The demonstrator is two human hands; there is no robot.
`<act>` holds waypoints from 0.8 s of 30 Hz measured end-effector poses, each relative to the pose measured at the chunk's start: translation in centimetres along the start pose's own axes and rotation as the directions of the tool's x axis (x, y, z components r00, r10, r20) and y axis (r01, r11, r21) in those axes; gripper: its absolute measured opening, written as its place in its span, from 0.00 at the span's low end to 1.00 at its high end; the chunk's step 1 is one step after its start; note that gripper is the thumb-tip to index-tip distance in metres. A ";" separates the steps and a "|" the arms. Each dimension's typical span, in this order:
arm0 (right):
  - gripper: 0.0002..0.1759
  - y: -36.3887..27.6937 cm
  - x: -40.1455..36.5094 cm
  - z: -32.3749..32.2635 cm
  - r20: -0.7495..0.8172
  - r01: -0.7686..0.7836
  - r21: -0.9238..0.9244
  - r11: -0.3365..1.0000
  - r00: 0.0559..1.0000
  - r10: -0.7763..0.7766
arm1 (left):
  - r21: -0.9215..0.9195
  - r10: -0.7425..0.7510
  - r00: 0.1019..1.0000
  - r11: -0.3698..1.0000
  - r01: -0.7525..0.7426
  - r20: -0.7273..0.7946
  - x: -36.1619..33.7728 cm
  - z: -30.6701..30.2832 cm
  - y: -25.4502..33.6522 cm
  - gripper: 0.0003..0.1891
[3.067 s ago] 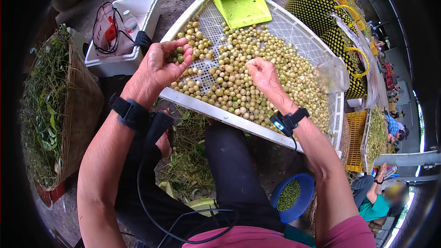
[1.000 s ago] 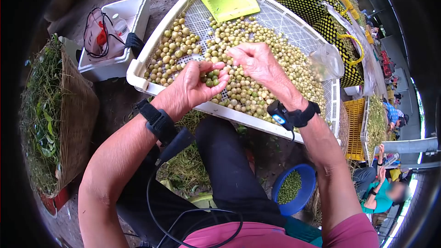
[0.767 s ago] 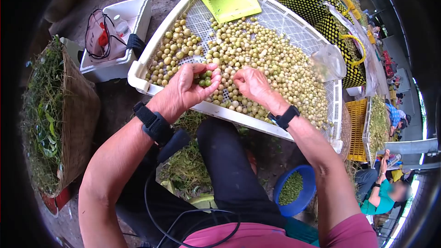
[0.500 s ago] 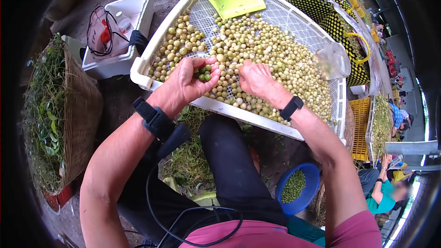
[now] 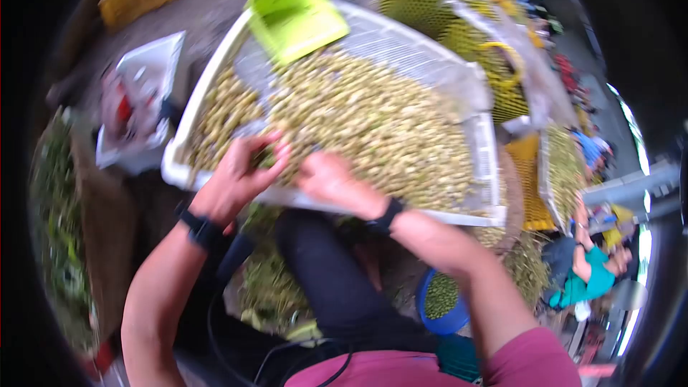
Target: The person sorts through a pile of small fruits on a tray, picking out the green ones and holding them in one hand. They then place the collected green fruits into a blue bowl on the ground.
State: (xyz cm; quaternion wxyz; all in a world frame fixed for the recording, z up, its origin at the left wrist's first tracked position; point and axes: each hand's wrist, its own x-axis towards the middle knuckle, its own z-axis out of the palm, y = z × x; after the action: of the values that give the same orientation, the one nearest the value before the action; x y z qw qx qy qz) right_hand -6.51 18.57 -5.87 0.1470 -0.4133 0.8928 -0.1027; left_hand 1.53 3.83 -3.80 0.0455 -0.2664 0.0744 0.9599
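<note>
A white perforated tray [image 5: 188,123] holds a wide spread of pale yellow-green round fruits [image 5: 380,115]. Over its near left part is my left hand [image 5: 245,172], palm up with curled fingers; a little green shows between them, probably the green fruits seen earlier, though motion smears it. My right hand [image 5: 331,180] is just right of it, low over the fruits by the near edge, fingers bent down and blurred, so what they hold is hidden. A lime-green dustpan [image 5: 297,21] rests on the tray's far left corner.
Below the tray stands a blue bowl [image 5: 459,319] of green fruits. At the left are a white foam box [image 5: 175,64] and a basket of leafy stems [image 5: 61,229]. Yellow-black woven bags [image 5: 416,0] stand behind the tray. A person in green [image 5: 589,276] sits at the right.
The view has shifted and blurred, so the tray appears farther left. My right hand is now nearer the tray's front edge. The fruits in my left palm show less clearly.
</note>
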 end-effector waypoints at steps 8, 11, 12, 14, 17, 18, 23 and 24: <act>0.09 -1.1 1.0 0.8 -0.135 -0.022 -0.030 0.999 0.991 0.018 | 0.081 0.071 0.992 0.995 -0.063 -0.106 1.8 -1.5 0.2 0.07; 0.10 -1.4 2.1 0.3 0.012 -0.119 -0.063 0.991 0.993 0.120 | 0.108 0.084 0.991 0.991 -0.073 -0.101 1.4 -1.0 0.0 0.06; 0.10 -1.5 2.0 -0.1 0.017 -0.137 -0.038 0.990 0.990 0.137 | 0.123 0.072 0.992 0.991 -0.059 -0.105 1.2 -0.8 0.0 0.06; 0.09 -1.4 1.9 0.1 -0.008 -0.144 0.023 0.989 0.990 0.144 | 0.123 0.095 0.990 0.989 -0.082 -0.105 1.5 -1.1 -0.1 0.07; 0.09 -0.9 2.2 1.8 -0.143 -0.140 0.090 0.986 0.978 0.152 | 0.132 0.134 0.982 0.984 -0.117 -0.135 1.4 -0.4 -1.1 0.08; 0.10 -0.6 2.4 2.2 -0.158 -0.131 0.118 0.984 0.976 0.149 | 0.147 0.134 0.982 0.982 -0.115 -0.130 1.8 -0.9 -0.9 0.09; 0.11 1.3 0.4 2.5 -0.150 -0.054 0.154 0.987 0.986 0.078 | 0.169 0.088 0.990 0.983 -0.069 -0.107 3.4 -1.1 -1.6 0.08; 0.11 1.5 0.2 2.3 -0.170 -0.064 0.126 0.990 0.982 0.085 | 0.187 0.101 0.986 0.979 -0.075 -0.135 4.0 -1.0 -1.7 0.07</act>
State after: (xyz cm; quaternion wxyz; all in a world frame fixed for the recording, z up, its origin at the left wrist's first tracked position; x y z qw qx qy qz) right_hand -6.89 19.27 -8.53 0.0964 -0.3595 0.9092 -0.1865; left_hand -1.17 5.48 -6.95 0.0215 -0.3261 0.1764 0.9285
